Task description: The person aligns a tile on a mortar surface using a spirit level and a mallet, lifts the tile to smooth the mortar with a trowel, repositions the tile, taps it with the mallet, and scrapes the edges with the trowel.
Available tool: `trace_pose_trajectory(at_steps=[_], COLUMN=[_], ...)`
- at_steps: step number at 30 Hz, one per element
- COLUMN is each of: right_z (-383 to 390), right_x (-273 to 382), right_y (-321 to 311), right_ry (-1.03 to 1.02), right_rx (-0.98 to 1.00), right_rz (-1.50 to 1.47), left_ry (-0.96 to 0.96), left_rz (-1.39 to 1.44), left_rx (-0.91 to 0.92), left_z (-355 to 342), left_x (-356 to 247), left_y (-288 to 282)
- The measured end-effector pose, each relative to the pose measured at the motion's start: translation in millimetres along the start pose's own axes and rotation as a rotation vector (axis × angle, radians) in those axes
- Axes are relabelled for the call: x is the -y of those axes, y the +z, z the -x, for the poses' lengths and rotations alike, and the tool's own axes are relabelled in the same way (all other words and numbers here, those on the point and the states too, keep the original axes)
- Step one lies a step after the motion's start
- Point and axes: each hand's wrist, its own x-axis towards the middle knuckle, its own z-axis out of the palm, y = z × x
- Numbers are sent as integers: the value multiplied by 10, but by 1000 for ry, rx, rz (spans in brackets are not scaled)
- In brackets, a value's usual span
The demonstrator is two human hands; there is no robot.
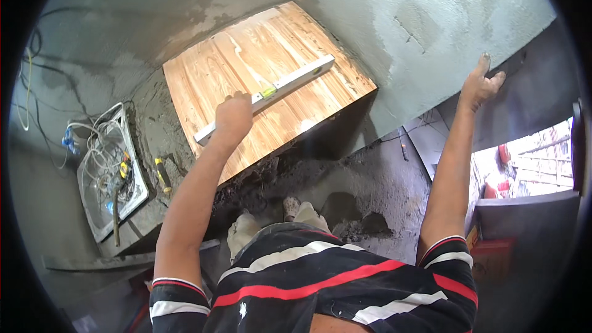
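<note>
My left hand [234,117] is closed round a long silver spirit level [290,82] with a yellow-green vial. The level lies slantwise across a wood-grain tile surface [206,65], whose near side drops to a dark edge. My right arm reaches out to the right, and my right hand [481,84] is at the edge of the grey plastered wall [394,43]. Its thumb and fingers are spread, with nothing held in them.
Left of the tile, wet mortar [154,111] covers the ledge, and a yellow-black handled tool [163,176] lies there. A white sink [140,176] holds cables and tools. Loose cables [37,80] hang at the left wall. Rough floor [394,185] surrounds my feet; a bright opening [536,160] is at right.
</note>
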Motion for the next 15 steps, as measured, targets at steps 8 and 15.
trace_pose_trajectory(at_steps=[8,15], right_z=[98,95], right_x=[-54,31], right_y=[179,256], right_ry=[-93,-235], right_rx=[-37,-148], right_rz=[6,-132], left_ry=[23,-86], left_rz=[-21,32], left_rx=[-25,33], left_z=[-62,46], left_x=[-285,-270], left_y=[270,100])
